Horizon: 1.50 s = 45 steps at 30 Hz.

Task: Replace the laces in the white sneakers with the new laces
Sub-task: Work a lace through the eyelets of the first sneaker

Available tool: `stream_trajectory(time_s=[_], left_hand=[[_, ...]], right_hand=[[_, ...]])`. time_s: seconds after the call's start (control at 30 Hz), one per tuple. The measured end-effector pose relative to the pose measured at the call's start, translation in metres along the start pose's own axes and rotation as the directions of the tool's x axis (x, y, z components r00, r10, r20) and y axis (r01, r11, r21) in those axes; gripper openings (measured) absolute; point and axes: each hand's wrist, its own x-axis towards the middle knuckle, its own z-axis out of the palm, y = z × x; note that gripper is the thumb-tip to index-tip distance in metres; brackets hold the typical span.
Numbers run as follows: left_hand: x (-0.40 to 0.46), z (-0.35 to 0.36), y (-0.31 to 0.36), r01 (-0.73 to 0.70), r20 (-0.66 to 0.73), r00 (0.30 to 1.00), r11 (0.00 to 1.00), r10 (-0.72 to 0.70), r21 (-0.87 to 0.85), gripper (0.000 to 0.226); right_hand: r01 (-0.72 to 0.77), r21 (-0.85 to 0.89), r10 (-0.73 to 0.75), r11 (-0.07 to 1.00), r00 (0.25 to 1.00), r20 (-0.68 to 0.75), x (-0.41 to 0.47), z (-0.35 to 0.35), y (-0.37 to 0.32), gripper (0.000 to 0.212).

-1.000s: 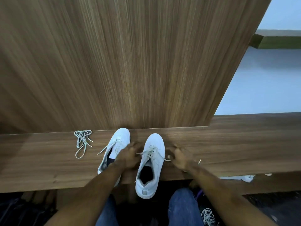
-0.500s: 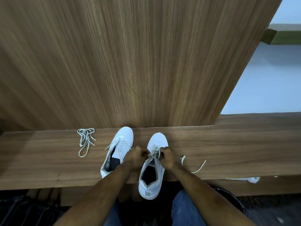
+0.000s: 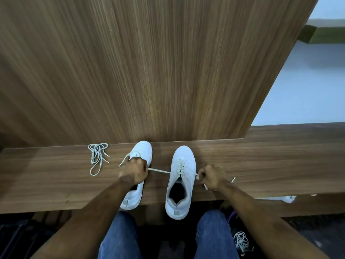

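Two upright white sneakers (image 3: 182, 176), right one's lace (image 3: 159, 171) taut sideways.

tall wood-grain panel (image 3: 149, 68), wooden ledge (image 3: 280, 156), pale wall (image 3: 308, 90) at right

Two sneakers (image 3: 180, 176) (image 3: 139, 152), two loose lace bundles (image 3: 98, 156) (image 3: 241, 242).

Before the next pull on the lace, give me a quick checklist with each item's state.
1. Left hand pinches a lace end: ok.
2. Right hand holds the other end: ok.
3. Lace taut on the left: ok.
4. Right sneaker fully on the shelf: not ok, heel overhangs.
5. All eyelets threaded: cannot tell.
6. Spare laces clear of the hands: ok.
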Motion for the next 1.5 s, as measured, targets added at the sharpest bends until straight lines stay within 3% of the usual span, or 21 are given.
stream_trajectory(time_s=[0.07, 0.13, 0.2, 0.23, 0.3, 0.43, 0.5, 0.57, 0.63, 0.67, 0.73, 0.8, 0.87, 0.9, 0.93, 1.0, 1.07, 1.17, 1.27, 1.37, 1.5], left_hand=[[-0.003, -0.003, 0.007, 0.141, 0.000, 0.987, 0.867, -0.161, -0.477, 0.022], [-0.005, -0.007, 0.021, 0.163, 0.036, 0.969, 0.520, -0.245, -0.839, 0.032], [-0.007, -0.015, 0.040, 0.167, 0.097, 0.964, 0.283, -0.247, -0.944, 0.032], [-0.006, -0.018, 0.050, 0.181, 0.116, 0.963, 0.263, -0.245, -0.948, 0.025], [-0.001, -0.017, 0.066, 0.189, 0.090, 0.956, 0.353, -0.278, -0.916, 0.018], [0.007, -0.009, 0.080, 0.115, -0.250, 0.943, 0.920, -0.220, -0.374, 0.022], [0.014, -0.012, 0.084, 0.083, -0.283, 0.946, 0.961, -0.160, -0.265, 0.026], [0.018, -0.027, 0.088, 0.153, 0.062, 0.988, 0.842, -0.141, -0.518, 0.039], [0.017, -0.040, 0.093, 0.289, 0.356, 0.934, 0.649, -0.030, -0.704, 0.046], [0.015, -0.042, 0.096, 0.263, 0.335, 0.942, 0.699, -0.036, -0.665, 0.041], [0.012, -0.042, 0.097, 0.127, 0.097, 0.990, 0.963, -0.106, -0.236, 0.037], [0.011, -0.043, 0.094, 0.025, -0.097, 0.995, 0.985, -0.008, 0.173, 0.041], [0.017, -0.044, 0.091, -0.027, -0.108, 0.993, 0.995, 0.038, 0.097, 0.040], [0.021, -0.045, 0.089, -0.013, -0.062, 0.998, 0.985, 0.002, -0.171, 0.036], [0.020, -0.050, 0.092, 0.084, 0.076, 0.996, 0.842, -0.051, -0.533, 0.029], [0.021, -0.043, 0.094, 0.331, 0.351, 0.936, 0.258, 0.033, -0.907, 0.022], [0.024, -0.024, 0.095, 0.423, 0.425, 0.905, -0.158, 0.022, -0.892, 0.025], [0.024, 0.010, 0.102, 0.417, 0.465, 0.885, -0.461, 0.010, -0.783, 0.017], [0.026, 0.034, 0.114, 0.381, 0.478, 0.875, -0.511, -0.069, -0.771, 0.021], [0.029, 0.048, 0.109, 0.383, 0.469, 0.864, -0.365, -0.185, -0.849, 0.033], [0.023, 0.056, 0.094, 0.348, 0.388, 0.888, -0.188, -0.248, -0.918, 0.038]], right_hand=[[-0.007, 0.298, -0.017, 0.954, 0.997, 0.079, -0.001, 0.005, 0.003, 0.030], [-0.034, 0.594, 0.007, 0.804, 0.999, 0.048, -0.004, 0.008, 0.004, 0.032], [-0.036, 0.776, 0.066, 0.629, 0.998, -0.008, -0.005, 0.005, 0.001, 0.028], [-0.033, 0.830, 0.089, 0.556, 0.996, -0.020, -0.005, 0.004, -0.003, 0.025], [-0.032, 0.893, 0.116, 0.449, 0.993, -0.023, -0.005, -0.002, -0.013, 0.023], [0.005, 0.967, 0.098, 0.256, 0.995, -0.031, -0.003, -0.011, -0.037, 0.022], [0.003, 0.985, 0.106, 0.170, 0.994, -0.022, 0.000, -0.017, -0.044, 0.023], [0.019, 0.990, 0.116, 0.138, 0.993, -0.035, 0.004, -0.020, -0.048, 0.025], [0.039, 0.995, 0.110, 0.095, 0.993, -0.050, 0.006, -0.024, -0.051, 0.027], [0.040, 0.996, 0.112, 0.075, 0.993, -0.049, 0.008, -0.024, -0.051, 0.027], [0.034, 0.998, 0.126, 0.058, 0.991, -0.041, 0.011, -0.025, -0.049, 0.026], [0.031, 0.999, 0.141, 0.040, 0.989, -0.036, 0.012, -0.024, -0.045, 0.024], [0.018, 1.000, 0.148, 0.021, 0.989, -0.021, 0.012, -0.025, -0.042, 0.024], [0.010, 1.000, 0.149, 0.006, 0.989, -0.011, 0.011, -0.026, -0.042, 0.024], [0.005, 1.000, 0.150, -0.017, 0.989, -0.002, 0.011, -0.026, -0.041, 0.024], [-0.002, 0.996, 0.142, -0.087, 0.990, 0.014, 0.010, -0.025, -0.041, 0.023], [-0.004, 0.986, 0.136, -0.169, 0.990, 0.028, 0.011, -0.022, -0.043, 0.022], [-0.018, 0.968, 0.169, -0.252, 0.984, 0.062, 0.017, -0.014, -0.047, 0.019], [-0.018, 0.986, 0.231, -0.164, 0.971, 0.056, 0.022, -0.009, -0.047, 0.024], [-0.021, 1.000, 0.292, 0.010, 0.956, 0.017, 0.025, -0.003, -0.038, 0.028], [-0.064, 0.997, 0.389, 0.054, 0.920, 0.038, 0.027, 0.011, -0.025, 0.026]])
